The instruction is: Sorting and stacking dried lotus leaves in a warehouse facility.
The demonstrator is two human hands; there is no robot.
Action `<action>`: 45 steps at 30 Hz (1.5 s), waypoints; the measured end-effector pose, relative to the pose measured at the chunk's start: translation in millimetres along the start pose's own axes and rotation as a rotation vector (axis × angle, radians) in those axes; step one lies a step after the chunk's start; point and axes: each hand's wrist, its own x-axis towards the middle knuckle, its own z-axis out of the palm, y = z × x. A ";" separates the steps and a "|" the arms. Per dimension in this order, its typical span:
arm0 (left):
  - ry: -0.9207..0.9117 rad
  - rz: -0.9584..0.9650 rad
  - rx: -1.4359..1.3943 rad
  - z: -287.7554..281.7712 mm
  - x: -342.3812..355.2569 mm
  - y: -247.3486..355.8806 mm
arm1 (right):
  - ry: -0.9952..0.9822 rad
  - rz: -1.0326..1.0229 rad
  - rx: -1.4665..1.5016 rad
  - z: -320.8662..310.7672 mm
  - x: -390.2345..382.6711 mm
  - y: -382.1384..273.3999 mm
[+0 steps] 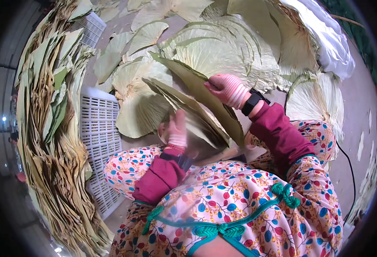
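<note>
My right hand [228,89], in a pink-and-white striped glove, pinches the upper edge of a folded dried lotus leaf [188,77] that stands tilted above my lap. My left hand [175,129], in a similar glove, is slightly blurred; its fingers are stretched upward and spread from the thumb. It is beside a second folded lotus leaf [192,112], which leans just left of the first. Whether the left fingers touch that leaf I cannot tell. Dark bands sit on both wrists.
A thick pile of folded dried leaves [56,158] fills the left side, alongside a white plastic basket [99,124]. Opened round leaves [214,51] overlap across the floor ahead. White cloth [325,38] lies at far right, and a black cable [350,171] runs along the right.
</note>
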 end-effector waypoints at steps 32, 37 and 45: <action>-1.111 0.245 0.743 42.5 16.1 -4.6 | -0.399 0.096 -0.207 47.9 -2.6 -63.1; -0.379 0.419 0.071 98.2 1.2 -85.1 | -0.538 0.164 -0.449 45.8 18.1 -105.6; -0.285 0.575 0.474 73.9 17.1 -31.4 | -0.535 0.103 -0.580 56.7 38.3 -101.4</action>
